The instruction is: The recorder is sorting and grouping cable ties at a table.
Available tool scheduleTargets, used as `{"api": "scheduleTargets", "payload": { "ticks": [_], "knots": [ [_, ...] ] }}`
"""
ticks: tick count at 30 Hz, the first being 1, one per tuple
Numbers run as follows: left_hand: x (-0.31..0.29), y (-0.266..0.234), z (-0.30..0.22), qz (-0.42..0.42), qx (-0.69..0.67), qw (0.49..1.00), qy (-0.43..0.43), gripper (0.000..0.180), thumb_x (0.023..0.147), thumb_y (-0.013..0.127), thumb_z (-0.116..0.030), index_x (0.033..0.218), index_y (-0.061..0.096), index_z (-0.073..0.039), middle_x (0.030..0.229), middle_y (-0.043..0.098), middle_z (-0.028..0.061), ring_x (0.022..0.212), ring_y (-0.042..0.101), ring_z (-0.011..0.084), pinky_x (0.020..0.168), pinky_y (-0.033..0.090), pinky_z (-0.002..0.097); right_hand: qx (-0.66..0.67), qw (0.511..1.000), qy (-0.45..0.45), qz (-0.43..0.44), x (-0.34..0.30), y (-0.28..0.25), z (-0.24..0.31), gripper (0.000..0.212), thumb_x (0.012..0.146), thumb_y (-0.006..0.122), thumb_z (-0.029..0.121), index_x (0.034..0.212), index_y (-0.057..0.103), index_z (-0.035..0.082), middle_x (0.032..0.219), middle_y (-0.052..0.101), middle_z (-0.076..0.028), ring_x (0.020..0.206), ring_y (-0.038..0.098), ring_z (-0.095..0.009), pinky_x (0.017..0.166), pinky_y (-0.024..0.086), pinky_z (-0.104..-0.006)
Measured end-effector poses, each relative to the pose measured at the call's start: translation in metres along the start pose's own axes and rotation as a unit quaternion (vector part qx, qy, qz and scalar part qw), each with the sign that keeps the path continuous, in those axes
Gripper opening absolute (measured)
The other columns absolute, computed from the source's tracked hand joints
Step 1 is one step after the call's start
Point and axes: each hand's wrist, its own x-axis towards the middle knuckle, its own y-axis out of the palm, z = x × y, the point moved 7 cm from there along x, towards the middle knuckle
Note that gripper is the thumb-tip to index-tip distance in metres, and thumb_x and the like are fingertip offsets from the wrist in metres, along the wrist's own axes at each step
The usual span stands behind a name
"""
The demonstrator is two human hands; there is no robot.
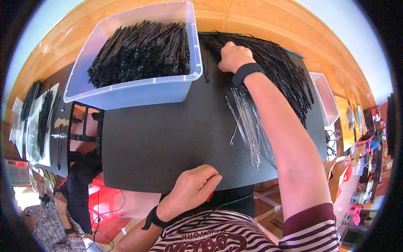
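My right hand [236,57] reaches to the far side of the dark table, at the edge of a wide heap of long thin black strips [275,63]. Its fingers are curled, and whatever they grip is hidden behind the hand. Close to my body, my left hand [192,187] rests by the table's front edge with fingers closed; anything inside it is out of sight. Beside my right forearm lies a loose bundle of thin silvery metal rods [248,128], some with small hooked ends. One short black strip [206,67] lies apart, left of my right hand.
A translucent plastic bin [147,94] full of black strips [142,54] stands at the far left of the dark table [147,147]. Another clear bin [325,98] is beyond the right edge. At left, a person [54,218] sits near a second table with more strips [45,122].
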Motion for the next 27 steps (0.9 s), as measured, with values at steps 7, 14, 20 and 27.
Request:
{"api": "scheduleTargets", "payload": {
  "ticks": [7, 14, 20, 27],
  "knots": [
    [0.001, -0.001, -0.004, 0.005, -0.005, 1.000, 0.000, 0.012, 0.085, 0.058, -0.012, 0.081, 0.057, 0.000, 0.072, 0.056, 0.0130, 0.064, 0.057, 0.0256, 0.056, 0.044, 0.0336, 0.009, 1.000, 0.007, 0.006, 0.007, 0.002, -0.008, 0.050, 0.071, 0.057, 0.021, 0.111, 0.050, -0.008, 0.108, 0.060, -0.024, 0.102, 0.059, -0.036, 0.088, 0.046, -0.0401],
    [0.001, -0.002, -0.004, -0.001, 0.008, 1.000, 0.006, 0.011, 0.084, 0.057, -0.011, 0.081, 0.057, -0.001, 0.072, 0.055, 0.0129, 0.063, 0.057, 0.0285, 0.055, 0.044, 0.0347, 0.025, 0.999, 0.021, 0.042, 0.013, 0.001, -0.017, 0.047, 0.074, 0.054, 0.024, 0.113, 0.056, -0.004, 0.119, 0.055, -0.022, 0.109, 0.055, -0.035, 0.092, 0.044, -0.0427],
    [0.000, 0.000, -0.004, -0.013, 0.008, 0.999, 0.032, 0.011, 0.084, 0.057, -0.011, 0.080, 0.056, -0.001, 0.072, 0.056, 0.0128, 0.063, 0.057, 0.0293, 0.056, 0.044, 0.0349, 0.020, 0.993, -0.028, 0.115, 0.004, 0.007, -0.020, 0.060, 0.073, 0.057, 0.021, 0.122, 0.038, -0.009, 0.119, 0.052, -0.028, 0.111, 0.053, -0.036, 0.089, 0.043, -0.0400],
    [0.001, 0.001, -0.005, -0.005, 0.022, 1.000, 0.021, 0.011, 0.084, 0.057, -0.011, 0.081, 0.057, -0.001, 0.072, 0.056, 0.0128, 0.064, 0.057, 0.0289, 0.056, 0.044, 0.0348, -0.021, 0.987, -0.026, 0.157, -0.013, 0.013, -0.031, 0.052, 0.078, 0.051, 0.021, 0.121, 0.039, -0.007, 0.114, 0.055, -0.027, 0.108, 0.054, -0.036, 0.088, 0.043, -0.0414]
  ]
}}
